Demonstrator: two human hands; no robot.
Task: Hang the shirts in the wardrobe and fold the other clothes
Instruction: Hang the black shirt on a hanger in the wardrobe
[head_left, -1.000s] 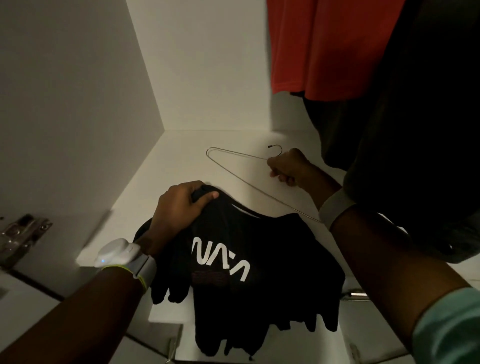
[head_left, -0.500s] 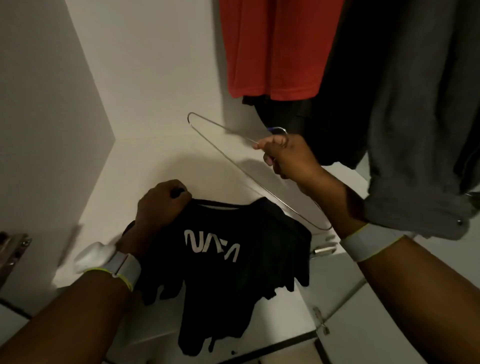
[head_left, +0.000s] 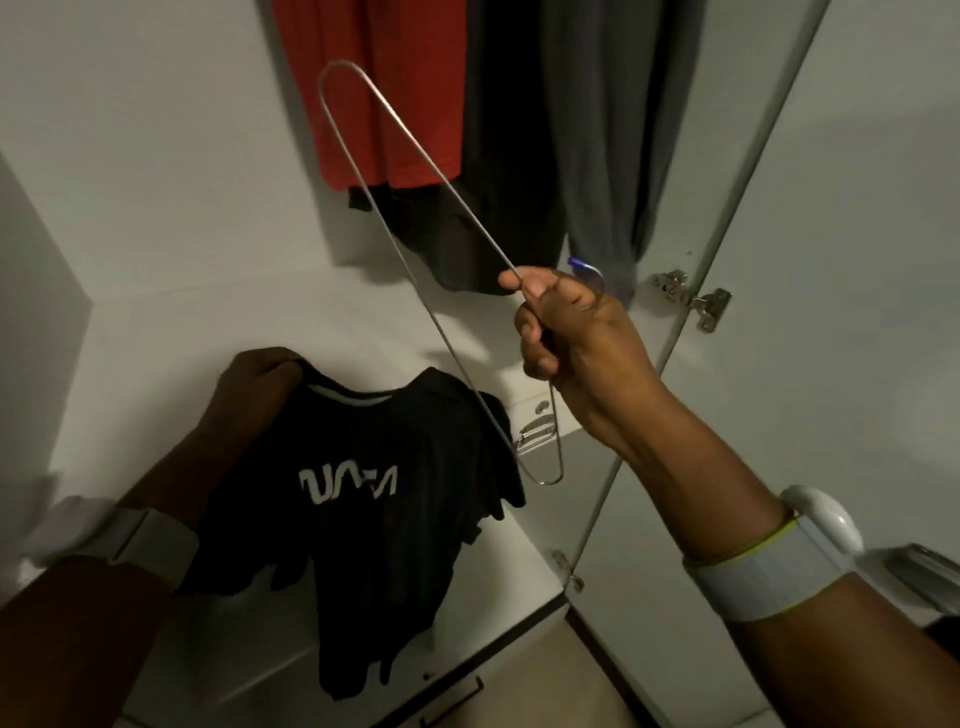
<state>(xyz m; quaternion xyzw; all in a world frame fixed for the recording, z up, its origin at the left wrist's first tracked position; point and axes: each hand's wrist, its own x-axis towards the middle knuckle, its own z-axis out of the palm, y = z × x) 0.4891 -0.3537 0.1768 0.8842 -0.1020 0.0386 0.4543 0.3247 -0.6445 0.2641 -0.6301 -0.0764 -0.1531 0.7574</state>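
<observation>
— What have you got in each hand?

— My left hand (head_left: 254, 376), the nearer and lower one, is pinched closed on the collar of the black NASA T-shirt (head_left: 374, 499). The shirt droops from that grip and spills over the front edge of the wardrobe shelf (head_left: 171, 332), with the neck opening just right of my knuckles.

— And the other?

— My right hand (head_left: 563, 332) is up and to the right, fingers curled tight round the neck of a wire hanger (head_left: 415, 270), just under its blue-tipped hook (head_left: 584, 265).

— How does the hanger lie against the shirt?

— Steeply slanted. Its long axis runs from the far end, high and left in front of the red shirt (head_left: 374, 93) hanging beyond, down to the near end, low beside the black shirt's right shoulder. That lower end is the one closest to the collar, down and left of my right hand. I'd judge it goes into the neck opening first, while my left hand holds the collar open.

— Anything further back?

— A grey garment (head_left: 608, 130) beside the red one, and the wardrobe door (head_left: 857, 260) standing open to my right.
</observation>
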